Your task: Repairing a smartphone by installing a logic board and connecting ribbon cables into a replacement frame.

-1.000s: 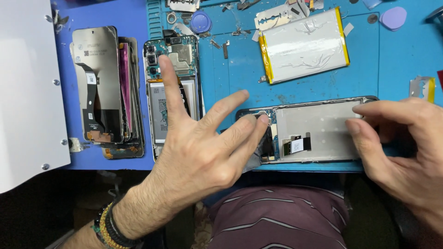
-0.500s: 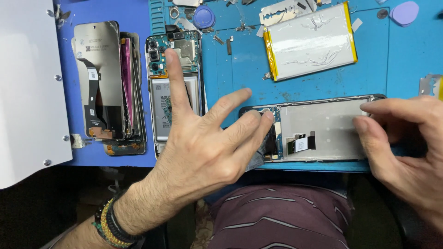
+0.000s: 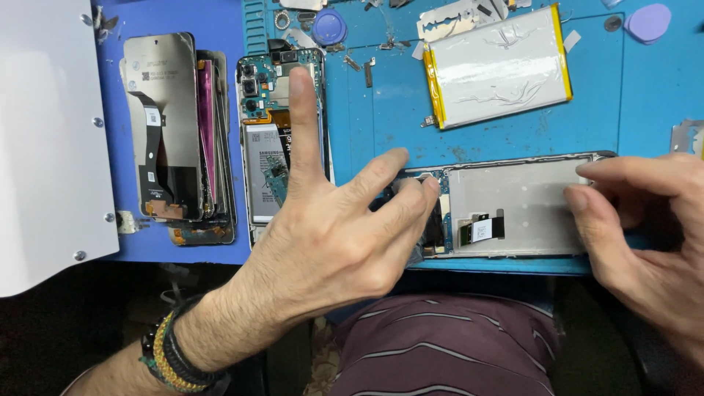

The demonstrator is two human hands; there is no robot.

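An opened phone frame (image 3: 524, 209) lies sideways on the blue work mat (image 3: 645, 95), its inner metal plate and a small black flex connector (image 3: 482, 229) showing. My left hand (image 3: 330, 235) rests its middle fingers on the frame's left end, over the circuit board, while the index finger sticks straight up. My right hand (image 3: 645, 235) pinches the frame's right end between thumb and fingers. A silver battery (image 3: 499, 66) with yellow edges lies on the mat above the frame.
Another opened phone (image 3: 275, 139) with its board and battery exposed lies left of the frame. A stack of screen panels (image 3: 172, 132) sits further left, beside a white panel (image 3: 44, 139). Purple picks (image 3: 649, 22), a razor blade (image 3: 447, 18) and small parts lie along the far edge.
The view has shifted slightly, moving everything a little in the picture. Both hands stay on the ends of the phone frame; my left fingers have curled a little closer onto its left end.
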